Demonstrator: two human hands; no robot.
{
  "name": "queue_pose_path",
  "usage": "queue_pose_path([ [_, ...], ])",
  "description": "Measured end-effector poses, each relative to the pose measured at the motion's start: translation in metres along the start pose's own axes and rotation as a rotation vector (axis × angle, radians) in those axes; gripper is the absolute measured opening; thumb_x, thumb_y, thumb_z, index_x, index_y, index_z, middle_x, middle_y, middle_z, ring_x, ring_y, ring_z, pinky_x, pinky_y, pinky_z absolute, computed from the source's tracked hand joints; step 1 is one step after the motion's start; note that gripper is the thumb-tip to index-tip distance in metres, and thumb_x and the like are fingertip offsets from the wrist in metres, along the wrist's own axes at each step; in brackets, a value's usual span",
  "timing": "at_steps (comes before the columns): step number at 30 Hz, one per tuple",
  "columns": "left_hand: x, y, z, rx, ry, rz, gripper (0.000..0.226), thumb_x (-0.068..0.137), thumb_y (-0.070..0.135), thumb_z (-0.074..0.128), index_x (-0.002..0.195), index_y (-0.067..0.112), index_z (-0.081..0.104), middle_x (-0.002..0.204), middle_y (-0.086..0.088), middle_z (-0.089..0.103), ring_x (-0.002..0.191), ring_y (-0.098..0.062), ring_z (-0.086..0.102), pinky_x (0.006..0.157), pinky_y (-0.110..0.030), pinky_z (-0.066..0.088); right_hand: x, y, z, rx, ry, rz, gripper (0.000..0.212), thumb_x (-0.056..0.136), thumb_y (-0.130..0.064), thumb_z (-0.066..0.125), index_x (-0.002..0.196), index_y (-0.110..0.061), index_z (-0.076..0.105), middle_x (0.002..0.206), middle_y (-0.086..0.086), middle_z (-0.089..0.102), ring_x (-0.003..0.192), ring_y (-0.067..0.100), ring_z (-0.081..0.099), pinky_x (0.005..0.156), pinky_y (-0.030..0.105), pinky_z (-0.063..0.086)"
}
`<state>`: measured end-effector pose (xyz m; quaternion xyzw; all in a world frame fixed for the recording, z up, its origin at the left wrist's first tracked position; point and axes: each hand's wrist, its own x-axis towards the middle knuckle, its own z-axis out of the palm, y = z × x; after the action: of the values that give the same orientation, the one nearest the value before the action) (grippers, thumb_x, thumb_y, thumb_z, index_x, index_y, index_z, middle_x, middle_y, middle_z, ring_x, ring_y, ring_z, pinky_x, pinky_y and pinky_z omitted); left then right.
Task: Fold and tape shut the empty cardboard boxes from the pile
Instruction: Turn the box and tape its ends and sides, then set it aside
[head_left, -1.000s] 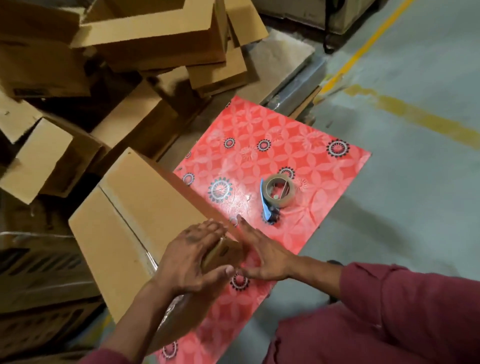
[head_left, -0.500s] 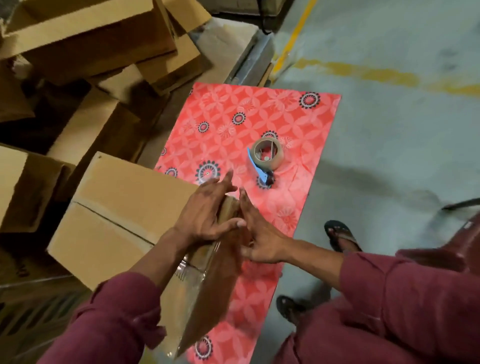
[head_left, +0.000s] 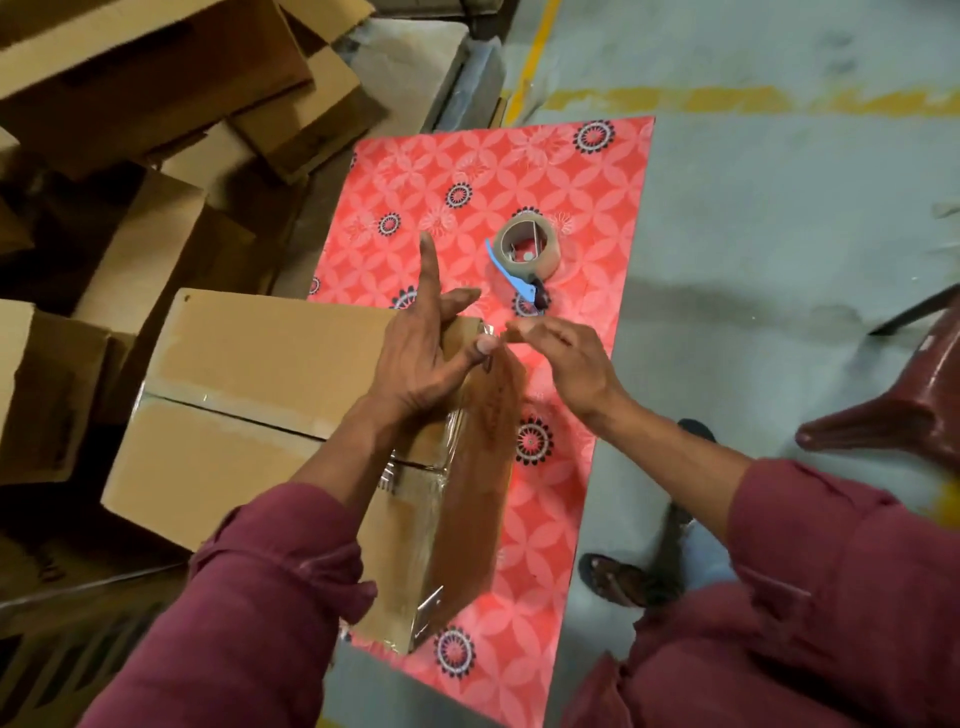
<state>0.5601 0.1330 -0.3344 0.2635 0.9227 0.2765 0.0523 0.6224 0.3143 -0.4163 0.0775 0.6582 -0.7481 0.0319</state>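
Observation:
A closed cardboard box (head_left: 249, 374) lies on its side at the left edge of the red patterned mat (head_left: 587, 218). Clear tape runs along its middle seam and down the end face nearest me. My left hand (head_left: 421, 358) lies flat on the box's top right edge, fingers spread, index finger raised, thumb pressing at the corner. Just right of that corner my right hand (head_left: 561, 358) hovers, its fingers loosely curled and holding nothing. A roll of brown tape in a blue-handled dispenser (head_left: 527, 254) rests on the mat beyond both hands.
A pile of open, unfolded cardboard boxes (head_left: 171, 104) fills the left and top left. Grey concrete floor with yellow lines (head_left: 727, 98) lies to the right. A dark red plastic stool (head_left: 924, 395) stands at the right edge. My sandalled foot (head_left: 618, 577) is beside the mat.
My right hand has come off the box's end face and now hovers beside the corner. My left index finger has lifted. The view has tilted further over the box.

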Motion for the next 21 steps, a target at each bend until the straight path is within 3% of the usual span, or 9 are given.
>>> queue_pose_path([
  [3,-0.001,0.003,0.000,-0.031,0.035,-0.005,0.130,0.085,0.092,0.033,0.161,-0.003,-0.012,0.131,-0.009,0.072,0.128,-0.005,0.051,0.106,-0.002,0.027,0.033,-0.034,0.004,-0.044,-0.073,0.042,0.053,0.090,-0.064,0.060,0.097,-0.017,0.082,0.102,-0.009,0.079,0.105,0.002,0.069,0.100,0.034,0.048],
  [5,0.001,0.000,0.000,-0.057,0.053,-0.002,0.128,0.087,0.090,0.035,0.160,-0.003,-0.015,0.125,-0.008,0.074,0.127,-0.013,0.057,0.118,-0.019,0.033,0.046,-0.042,0.009,-0.105,-0.208,0.053,0.059,0.086,-0.071,0.066,0.079,-0.014,0.079,0.079,-0.002,0.073,0.082,0.011,0.067,0.086,0.039,0.050],
  [7,0.001,-0.004,0.001,-0.087,0.058,-0.010,0.127,0.087,0.089,0.037,0.161,0.001,-0.017,0.127,-0.008,0.074,0.131,-0.016,0.060,0.122,-0.039,0.036,0.055,-0.038,0.009,-0.138,-0.295,0.029,0.051,0.081,-0.067,0.075,0.062,-0.020,0.074,0.063,0.013,0.053,0.064,0.021,0.047,0.067,0.042,0.040],
  [9,0.000,-0.007,0.002,-0.104,0.063,-0.024,0.127,0.086,0.091,0.036,0.162,0.004,-0.017,0.131,-0.010,0.072,0.135,-0.001,0.055,0.122,-0.040,0.035,0.059,-0.031,0.003,-0.082,-0.343,0.028,0.038,0.076,-0.063,0.082,0.073,-0.025,0.081,0.071,0.010,0.069,0.068,0.019,0.059,0.071,0.044,0.050],
  [11,0.001,-0.007,0.002,-0.099,0.072,-0.021,0.127,0.086,0.091,0.035,0.162,0.004,-0.017,0.131,-0.010,0.071,0.131,0.016,0.046,0.122,-0.035,0.035,0.063,-0.025,-0.002,-0.029,-0.386,0.054,0.050,0.073,-0.061,0.084,0.096,-0.016,0.084,0.096,0.010,0.079,0.097,0.026,0.074,0.092,0.052,0.059],
  [13,0.002,-0.008,0.002,-0.115,0.070,-0.008,0.126,0.087,0.090,0.036,0.162,0.003,-0.017,0.131,-0.009,0.072,0.133,0.002,0.054,0.122,-0.039,0.035,0.069,-0.018,-0.005,-0.033,-0.455,0.056,0.053,0.076,-0.054,0.084,0.108,-0.012,0.082,0.106,0.011,0.079,0.112,0.037,0.070,0.098,0.059,0.055],
  [16,0.004,-0.014,0.002,-0.137,0.054,0.010,0.125,0.088,0.088,0.039,0.162,0.004,-0.017,0.130,-0.007,0.072,0.133,-0.023,0.061,0.120,-0.046,0.037,0.078,-0.008,-0.011,-0.063,-0.489,0.024,0.045,0.081,-0.039,0.084,0.112,-0.007,0.079,0.108,0.014,0.078,0.111,0.037,0.070,0.099,0.058,0.055],
  [19,0.004,-0.015,0.004,-0.137,0.042,0.011,0.124,0.089,0.087,0.041,0.162,0.004,-0.015,0.130,-0.006,0.073,0.134,-0.026,0.061,0.120,-0.047,0.037,0.085,-0.001,-0.019,-0.067,-0.530,-0.001,0.030,0.085,-0.016,0.083,0.113,-0.005,0.078,0.101,0.006,0.080,0.099,0.021,0.074,0.091,0.042,0.061],
  [21,0.003,-0.011,0.004,-0.139,0.048,0.010,0.123,0.091,0.083,0.044,0.163,0.001,-0.012,0.130,-0.008,0.072,0.134,-0.022,0.061,0.122,-0.045,0.036,0.085,0.002,-0.024,-0.106,-0.575,0.006,0.032,0.087,0.003,0.077,0.118,-0.007,0.075,0.101,-0.002,0.080,0.099,0.014,0.075,0.087,0.029,0.059],
])
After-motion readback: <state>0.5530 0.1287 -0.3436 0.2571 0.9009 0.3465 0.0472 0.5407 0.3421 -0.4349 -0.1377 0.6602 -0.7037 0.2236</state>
